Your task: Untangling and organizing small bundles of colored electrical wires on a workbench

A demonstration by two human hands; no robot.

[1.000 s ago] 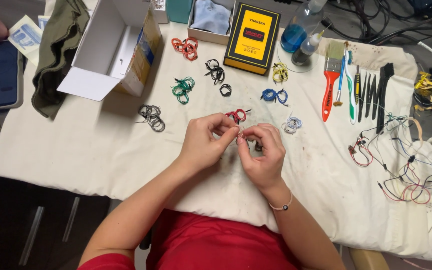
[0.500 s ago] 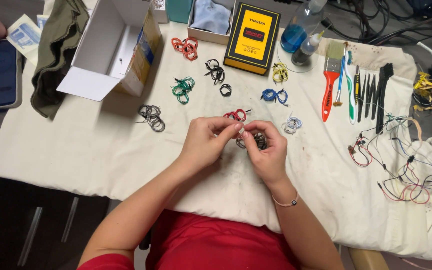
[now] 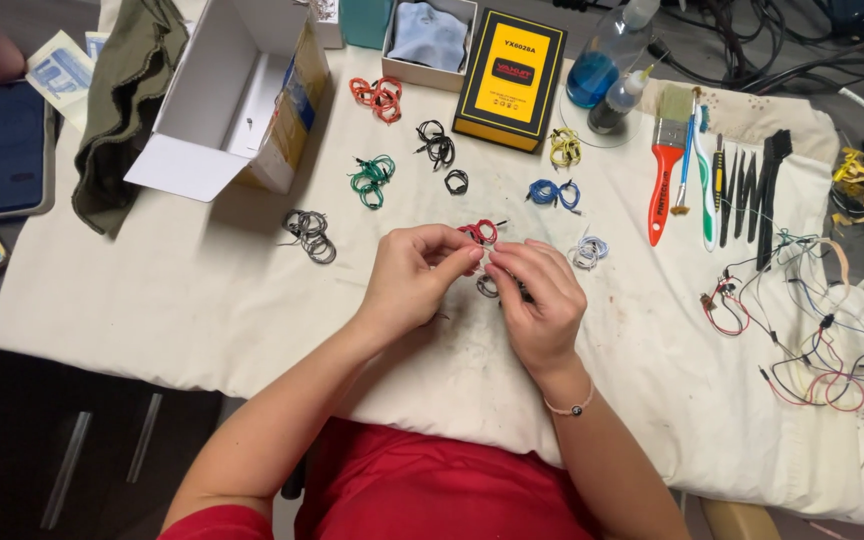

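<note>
Up close, from the head camera looking down:

Left hand: the left hand point(image 3: 414, 272) hovers above the white cloth point(image 3: 152, 300), fingers curled in, thumb and forefinger pinched on the end of a thin dark wire point(image 3: 489, 285).

Right hand: the right hand point(image 3: 540, 300) meets the left at the fingertips; its fingers are bent close together and nip the same wire, whose small dark loop peeps out under them. A thin pink band sits on that wrist.

Wire in hand: it lies between the two sets of fingertips, in the middle of the cloth, mostly hidden; how it is wound I cannot tell.

Red coil: a red wire bundle point(image 3: 479, 232) lies just beyond the fingertips, touching or nearly touching the left thumb.

Other coils: a grey bundle point(image 3: 309, 231) to the left, a green one point(image 3: 371, 177) beyond it, orange point(image 3: 378, 95) near the far edge, black ones point(image 3: 438, 148) beside it, yellow point(image 3: 564, 148), blue point(image 3: 552, 193) and a pale white-blue one point(image 3: 588, 251) just right of the right hand.

Boxes: an open white carton point(image 3: 214, 100) lies tipped on its side at far left; a yellow and black box point(image 3: 510, 78) sits flat near the far edge.

Tools: a red-handled brush point(image 3: 666, 165) lies next to a row of slim dark tools point(image 3: 742, 190) on the right.

Loose wiring: a tangle of coloured leads point(image 3: 812, 340) spreads over the right end of the cloth, well apart from the hands.

Side items: a phone point(image 3: 7, 150) and a green cloth point(image 3: 122, 110) lie off to the left.
</note>
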